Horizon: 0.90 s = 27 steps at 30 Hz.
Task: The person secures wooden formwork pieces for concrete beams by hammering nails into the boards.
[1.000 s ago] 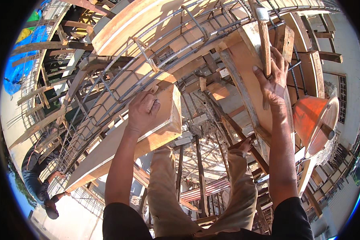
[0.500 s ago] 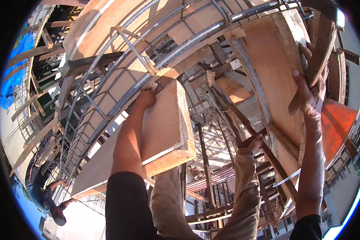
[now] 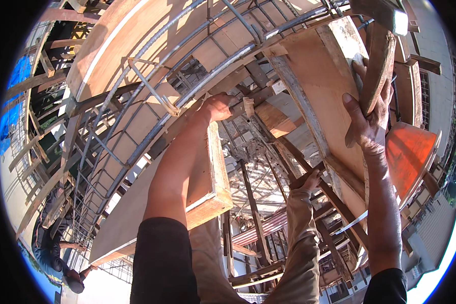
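My right hand (image 3: pixel 371 119) is closed around the wooden handle of a hammer (image 3: pixel 380 68), whose dark metal head stands at the upper right. Behind that hand rises a tall plywood form panel (image 3: pixel 321 81) with timber edges. My left hand (image 3: pixel 219 106) reaches past the far end of a second plywood panel (image 3: pixel 214 172), close to the steel bars. Its fingers are curled together, and whatever they may hold is hidden. The left forearm crosses over this panel, covering part of its face.
A curved rebar cage (image 3: pixel 131 157) runs across the left and top. My foot (image 3: pixel 307 180) rests on a timber brace above a deep gap with props and rubble. An orange tub (image 3: pixel 412 157) lies at right. Another person (image 3: pixel 55 253) is at lower left.
My left hand has moved away from the panel's face, forward and right beyond its far end. My right hand still grips the hammer. The whole view has shifted slightly.
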Available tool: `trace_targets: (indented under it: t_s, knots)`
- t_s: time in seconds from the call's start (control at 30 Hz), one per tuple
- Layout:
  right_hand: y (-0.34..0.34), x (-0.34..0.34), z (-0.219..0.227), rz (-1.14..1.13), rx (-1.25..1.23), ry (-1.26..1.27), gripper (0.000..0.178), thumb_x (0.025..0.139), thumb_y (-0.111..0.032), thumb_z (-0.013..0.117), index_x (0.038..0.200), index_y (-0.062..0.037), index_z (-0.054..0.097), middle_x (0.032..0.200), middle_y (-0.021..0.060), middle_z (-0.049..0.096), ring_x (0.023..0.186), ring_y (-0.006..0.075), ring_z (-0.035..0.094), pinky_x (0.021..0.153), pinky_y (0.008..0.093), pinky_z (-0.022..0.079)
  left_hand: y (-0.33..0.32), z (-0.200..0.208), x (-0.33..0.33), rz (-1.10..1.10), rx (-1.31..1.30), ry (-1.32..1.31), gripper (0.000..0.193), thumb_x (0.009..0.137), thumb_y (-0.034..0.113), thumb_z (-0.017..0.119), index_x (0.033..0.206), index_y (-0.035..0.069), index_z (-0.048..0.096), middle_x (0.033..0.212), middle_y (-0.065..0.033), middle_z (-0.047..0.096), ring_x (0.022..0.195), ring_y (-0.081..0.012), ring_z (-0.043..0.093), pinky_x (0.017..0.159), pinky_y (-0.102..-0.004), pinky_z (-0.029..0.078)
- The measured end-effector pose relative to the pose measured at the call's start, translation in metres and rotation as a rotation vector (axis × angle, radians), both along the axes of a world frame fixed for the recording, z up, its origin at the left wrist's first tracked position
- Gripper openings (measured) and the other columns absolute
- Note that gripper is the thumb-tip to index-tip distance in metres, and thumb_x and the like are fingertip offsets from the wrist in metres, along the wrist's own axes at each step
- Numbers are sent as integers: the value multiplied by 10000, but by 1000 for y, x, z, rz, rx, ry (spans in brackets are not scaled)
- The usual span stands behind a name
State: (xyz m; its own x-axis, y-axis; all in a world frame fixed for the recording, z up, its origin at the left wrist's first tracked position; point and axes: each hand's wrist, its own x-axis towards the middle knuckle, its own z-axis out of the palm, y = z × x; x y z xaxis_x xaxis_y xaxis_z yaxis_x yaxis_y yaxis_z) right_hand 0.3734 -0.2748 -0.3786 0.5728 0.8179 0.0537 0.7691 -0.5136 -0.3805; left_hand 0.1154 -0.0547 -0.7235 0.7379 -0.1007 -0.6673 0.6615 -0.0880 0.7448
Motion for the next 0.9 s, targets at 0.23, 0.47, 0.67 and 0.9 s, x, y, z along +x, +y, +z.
trace_targets:
  t_s: [0.23,0.47,0.67,0.9]
  knots:
    - [4,-2,7,-27,-10,32,562,853,-290,694,1377,-107,600,1446,184,440,1338,370,362,1149,511,280,-56,-2,39,-181,781,-382,536,829,193,651,1360,163,590,1207,-172,675,1161,-371,628,1004,-424,507]
    - [5,-4,13,-93,-47,74,557,850,-276,696,1371,-105,600,1459,172,415,1352,370,340,1161,511,281,-45,38,-3,-83,634,-133,224,839,208,655,1018,78,686,1011,-214,679,962,-334,684,776,-409,588]
    - [-1,-2,4,-64,-21,45,566,846,-292,703,1373,-114,602,1459,184,422,1348,374,348,1156,505,278,-11,14,-13,-312,1164,48,301,865,160,597,1165,141,624,1189,-229,606,1040,-379,664,810,-421,583]
    - [0,0,3,-23,-24,-38,589,835,-305,708,1386,-129,594,1453,179,430,1333,383,360,1143,512,293,2,-13,-33,-250,1035,92,228,864,177,604,1025,119,756,944,-162,746,935,-365,717,810,-427,584]
